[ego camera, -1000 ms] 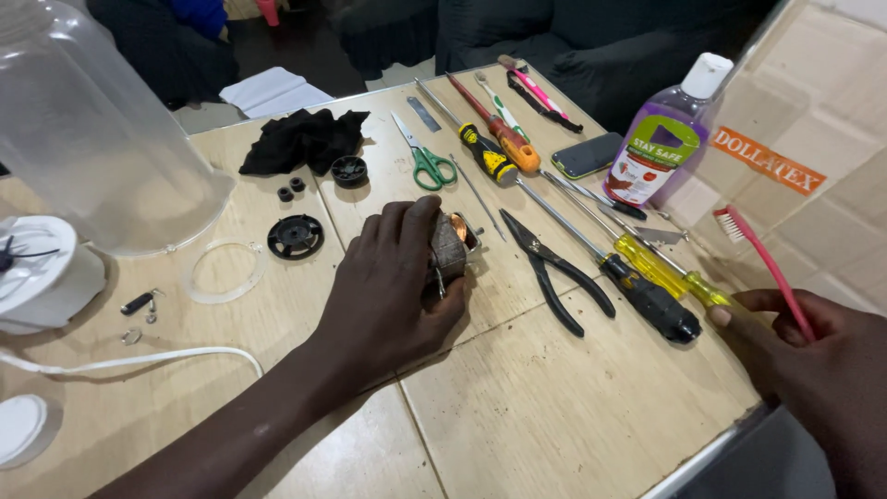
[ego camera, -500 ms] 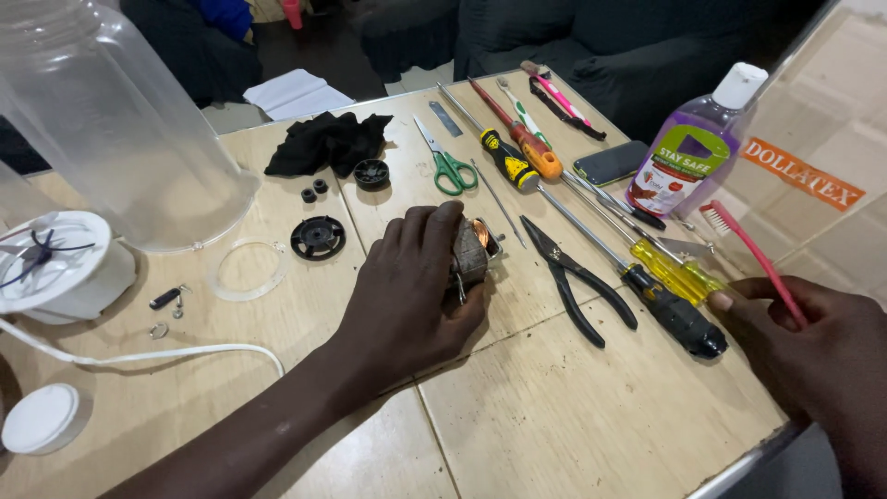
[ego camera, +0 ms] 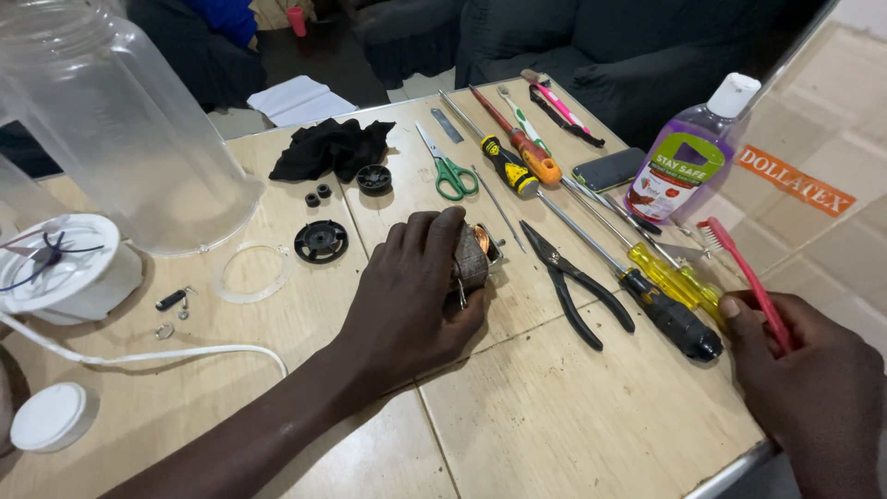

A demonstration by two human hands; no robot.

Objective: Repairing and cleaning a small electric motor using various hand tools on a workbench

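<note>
Motor part: a small metal block with copper windings (ego camera: 479,257) lies near the middle of the desk (ego camera: 573,416), its copper end pointing to 1 o'clock.
Left hand: the left hand (ego camera: 411,296) covers the part from 7 o'clock, grip clenched around its body, thumb along the near side.
Right hand: the right hand (ego camera: 813,388) is at 4 o'clock from the part, well apart, grip grasping the handle of a red toothbrush (ego camera: 744,273) whose bristled head points to 11 o'clock.
Pliers: black-handled pliers (ego camera: 577,286) lie just beside the part at 3 o'clock.
Screwdrivers: a black-handled one (ego camera: 670,319) and a yellow-handled one (ego camera: 674,282) lie past the pliers; two more, black-and-yellow (ego camera: 508,166) and orange (ego camera: 536,164), lie at 1 o'clock.
Scissors: green-handled scissors (ego camera: 450,171) at 12 o'clock.
Bottle: a purple bottle with white cap (ego camera: 688,157) stands at 2 o'clock, a dark phone (ego camera: 605,169) beside it.
Black pieces: a round disc (ego camera: 321,241) at 9 o'clock, a black cloth (ego camera: 331,148) at 11 o'clock.
Far left: a clear jug (ego camera: 111,129), a white base (ego camera: 55,268), a clear ring (ego camera: 251,273) and a white cord (ego camera: 139,354).
</note>
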